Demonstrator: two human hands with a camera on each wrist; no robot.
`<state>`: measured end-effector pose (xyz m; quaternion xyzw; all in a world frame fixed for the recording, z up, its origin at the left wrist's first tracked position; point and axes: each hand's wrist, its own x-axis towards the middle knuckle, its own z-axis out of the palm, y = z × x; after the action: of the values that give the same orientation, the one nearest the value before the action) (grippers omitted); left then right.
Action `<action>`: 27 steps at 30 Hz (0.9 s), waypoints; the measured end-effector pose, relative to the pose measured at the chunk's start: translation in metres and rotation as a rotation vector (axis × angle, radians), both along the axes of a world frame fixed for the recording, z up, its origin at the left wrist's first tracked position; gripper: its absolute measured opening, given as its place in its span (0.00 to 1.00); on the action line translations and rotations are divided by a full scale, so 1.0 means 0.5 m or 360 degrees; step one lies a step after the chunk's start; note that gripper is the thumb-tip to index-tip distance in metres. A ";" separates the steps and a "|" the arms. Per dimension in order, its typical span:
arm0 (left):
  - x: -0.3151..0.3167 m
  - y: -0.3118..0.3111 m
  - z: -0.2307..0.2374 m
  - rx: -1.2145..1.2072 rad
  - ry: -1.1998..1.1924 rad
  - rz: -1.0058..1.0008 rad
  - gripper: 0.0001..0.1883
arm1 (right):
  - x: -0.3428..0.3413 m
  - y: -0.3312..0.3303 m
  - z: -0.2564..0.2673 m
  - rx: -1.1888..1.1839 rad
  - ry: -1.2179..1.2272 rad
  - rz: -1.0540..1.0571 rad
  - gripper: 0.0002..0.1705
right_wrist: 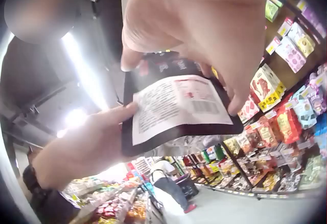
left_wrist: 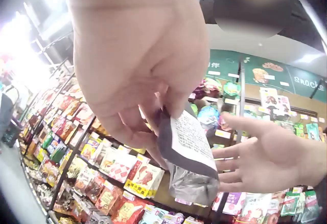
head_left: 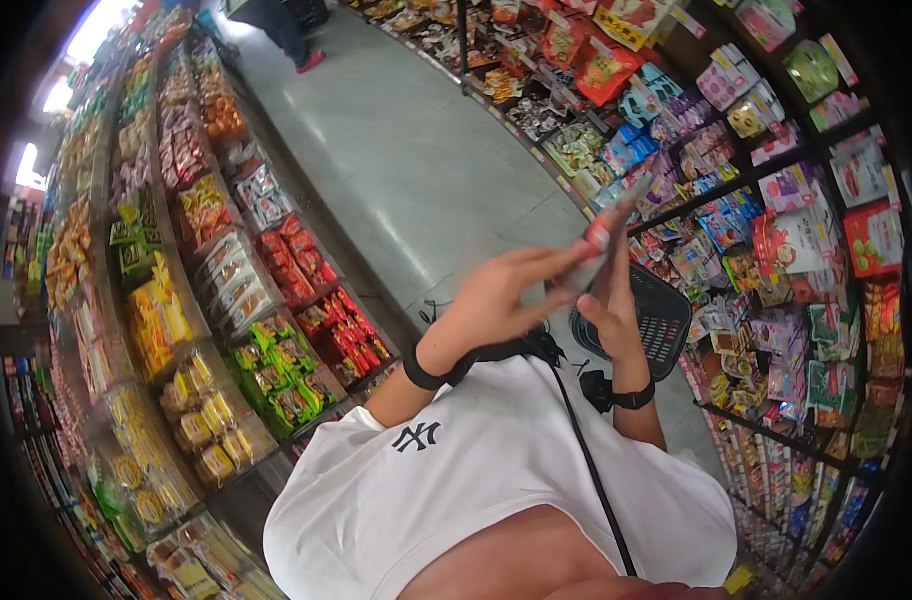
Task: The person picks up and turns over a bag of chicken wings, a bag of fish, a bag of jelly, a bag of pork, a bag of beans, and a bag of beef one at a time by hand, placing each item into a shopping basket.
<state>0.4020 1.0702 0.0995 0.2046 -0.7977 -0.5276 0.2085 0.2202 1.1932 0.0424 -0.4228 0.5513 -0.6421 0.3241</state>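
A dark-edged package with a white printed label point(left_wrist: 191, 139) point(right_wrist: 179, 101) is between the two hands, blurred in the head view. My left hand point(head_left: 501, 300) point(left_wrist: 138, 55) pinches its edge between thumb and fingers; in the right wrist view the left thumb lies at the label's side. My right hand point(head_left: 616, 305) point(left_wrist: 276, 155) point(right_wrist: 199, 24) is at the package with its thumb spread and fingers straight, the fingertips partly hidden behind it in the left wrist view.
A dark basket point(head_left: 666, 320) hangs beside the right forearm. Shelves of packaged snacks point(head_left: 796, 240) stand on the right, and bins of wrapped goods point(head_left: 266, 270) on the left. Between them runs a grey floor point(head_left: 376, 150), with another person point(head_left: 281, 30) farther along.
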 end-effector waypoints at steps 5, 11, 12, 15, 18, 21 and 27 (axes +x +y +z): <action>-0.068 0.021 0.042 -0.0452 0.0279 -0.0433 0.33 | -0.087 0.062 0.026 0.0083 -0.1246 0.0473 0.37; -0.168 0.024 -0.005 -0.0326 0.0254 0.0022 0.55 | -0.142 0.105 0.053 0.0041 -0.1048 -0.0010 0.32; -0.184 0.027 -0.007 -0.0178 0.0254 0.0021 0.56 | -0.155 0.115 0.047 0.0007 -0.1039 -0.0049 0.31; -0.232 0.032 -0.007 0.0076 0.0155 -0.0213 0.52 | -0.192 0.143 0.045 -0.0113 -0.1105 -0.0165 0.29; -0.290 0.052 -0.007 0.0436 0.0144 -0.0405 0.44 | -0.238 0.190 0.022 -0.0016 -0.1102 -0.0530 0.24; -0.353 0.072 -0.017 0.0545 0.0101 -0.0520 0.43 | -0.291 0.243 -0.022 0.0000 -0.0937 -0.0659 0.20; -0.454 0.125 -0.024 0.0648 0.0013 -0.0646 0.41 | -0.335 0.312 -0.005 0.0033 -0.0843 -0.0866 0.19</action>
<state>0.1750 1.1327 0.0876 0.0765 -0.6991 -0.7087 0.0564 0.0526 1.3491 0.0397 -0.0771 0.5469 -0.7861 0.2774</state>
